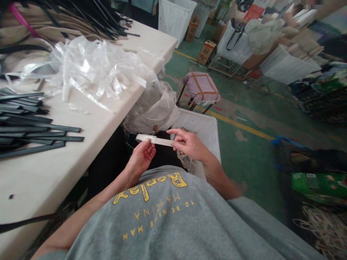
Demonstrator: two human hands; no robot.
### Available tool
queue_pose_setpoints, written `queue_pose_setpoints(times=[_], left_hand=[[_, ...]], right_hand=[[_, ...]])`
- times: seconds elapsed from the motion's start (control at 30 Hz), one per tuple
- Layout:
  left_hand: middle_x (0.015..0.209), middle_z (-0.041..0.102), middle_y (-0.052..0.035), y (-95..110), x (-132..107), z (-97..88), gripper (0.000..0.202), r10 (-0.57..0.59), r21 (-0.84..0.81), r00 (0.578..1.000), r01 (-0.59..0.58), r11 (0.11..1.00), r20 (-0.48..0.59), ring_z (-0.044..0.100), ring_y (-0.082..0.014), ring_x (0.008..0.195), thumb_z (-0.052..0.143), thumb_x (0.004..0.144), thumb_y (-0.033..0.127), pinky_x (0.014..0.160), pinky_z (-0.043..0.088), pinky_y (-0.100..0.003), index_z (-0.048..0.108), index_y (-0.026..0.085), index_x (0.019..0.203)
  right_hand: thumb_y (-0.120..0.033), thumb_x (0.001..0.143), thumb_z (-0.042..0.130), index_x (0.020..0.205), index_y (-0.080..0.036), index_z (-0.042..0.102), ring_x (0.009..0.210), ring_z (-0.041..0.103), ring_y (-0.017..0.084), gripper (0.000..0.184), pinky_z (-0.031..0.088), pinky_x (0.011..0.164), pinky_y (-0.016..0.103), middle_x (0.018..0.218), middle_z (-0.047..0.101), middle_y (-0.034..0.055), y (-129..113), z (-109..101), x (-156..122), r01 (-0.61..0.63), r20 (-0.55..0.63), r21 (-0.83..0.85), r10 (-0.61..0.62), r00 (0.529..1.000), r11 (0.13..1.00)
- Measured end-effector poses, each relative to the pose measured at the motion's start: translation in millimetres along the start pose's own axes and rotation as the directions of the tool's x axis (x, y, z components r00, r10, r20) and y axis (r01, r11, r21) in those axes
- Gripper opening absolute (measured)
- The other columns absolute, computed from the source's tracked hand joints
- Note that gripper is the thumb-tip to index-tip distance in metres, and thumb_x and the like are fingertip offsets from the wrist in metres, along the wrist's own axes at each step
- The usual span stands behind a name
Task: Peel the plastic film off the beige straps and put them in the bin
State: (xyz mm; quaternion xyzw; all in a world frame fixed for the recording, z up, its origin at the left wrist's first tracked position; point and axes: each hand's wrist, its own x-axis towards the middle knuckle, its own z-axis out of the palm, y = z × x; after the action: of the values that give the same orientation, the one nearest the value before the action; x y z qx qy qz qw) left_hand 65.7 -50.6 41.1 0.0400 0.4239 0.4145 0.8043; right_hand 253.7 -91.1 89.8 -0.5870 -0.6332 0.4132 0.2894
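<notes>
Both hands hold a thin white strip (155,140) level in front of my grey shirt, over my lap. My left hand (141,159) pinches its left part with fingers curled under it. My right hand (188,144) grips its right end between thumb and fingers. Just beyond the hands stands a white bin (204,128). A pile of black strips (29,122) lies on the white table (89,130) to my left, apart from both hands.
Crumpled clear plastic wrappers (92,72) cover the table's middle and spill into a bag (154,108) at its edge. More black strips (89,18) lie at the far end. A padded stool (201,88), white bins and cardboard boxes stand on the green floor (244,151).
</notes>
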Motion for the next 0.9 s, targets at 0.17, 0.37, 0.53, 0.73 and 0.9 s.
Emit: queue_pose_setpoints(times=[0.17,0.37,0.53,0.73,0.9], left_hand=[[0.07,0.069,-0.0019,-7,0,2.1,0.011,-0.056,0.052,0.995,0.052,0.997,0.077,0.066,-0.008,0.059,0.061,0.091,0.008,0.059,0.056,-0.017,0.066,0.012,0.082],[0.061,0.064,0.0008,2,5,3.3,0.019,-0.018,0.036,0.999,0.019,0.999,-0.04,0.063,-0.0072,0.053,0.055,0.095,0.008,0.055,0.054,-0.016,0.064,0.012,0.078],[0.065,0.067,-0.0014,-5,1,6.8,0.019,-0.087,0.09,0.996,0.087,0.992,-0.002,0.065,-0.0078,0.056,0.054,0.096,0.007,0.057,0.055,-0.016,0.065,0.012,0.08],[0.062,0.063,0.0009,6,1,4.9,0.021,-0.053,0.053,0.998,0.055,0.997,-0.041,0.062,-0.0074,0.052,0.053,0.097,0.01,0.054,0.054,-0.016,0.064,0.013,0.08],[0.064,0.066,-0.0011,-1,-1,7.8,0.02,-0.103,0.111,0.995,0.102,0.989,0.0,0.063,-0.0078,0.054,0.053,0.097,0.01,0.055,0.054,-0.016,0.065,0.011,0.081]], right_hand=[[-0.019,0.091,0.056,0.133,-0.02,0.059,0.055,0.059,0.008,0.041,0.044,0.057,0.02,0.073,0.069,-0.0035,-2,7,5,0.046,-0.014,-0.052,-0.047,0.999,0.998],[-0.025,0.092,0.059,0.132,-0.019,0.059,0.05,0.059,0.008,0.04,0.045,0.052,0.019,0.07,0.067,-0.0044,6,-4,0,0.009,-0.019,0.013,-0.009,1.0,1.0],[-0.022,0.094,0.056,0.13,-0.017,0.061,0.05,0.057,0.006,0.037,0.046,0.054,0.018,0.071,0.067,-0.0034,3,9,7,0.056,-0.018,0.004,-0.056,0.998,0.998],[-0.025,0.092,0.059,0.101,-0.014,0.068,0.055,0.059,0.007,0.017,0.047,0.052,0.017,0.073,0.068,-0.0005,9,-4,-4,0.107,0.014,0.218,-0.113,0.994,0.97],[-0.02,0.091,0.057,0.096,-0.014,0.068,0.055,0.06,0.007,0.013,0.05,0.055,0.018,0.072,0.066,-0.0013,10,13,3,0.115,-0.062,0.187,-0.105,0.993,0.976]])
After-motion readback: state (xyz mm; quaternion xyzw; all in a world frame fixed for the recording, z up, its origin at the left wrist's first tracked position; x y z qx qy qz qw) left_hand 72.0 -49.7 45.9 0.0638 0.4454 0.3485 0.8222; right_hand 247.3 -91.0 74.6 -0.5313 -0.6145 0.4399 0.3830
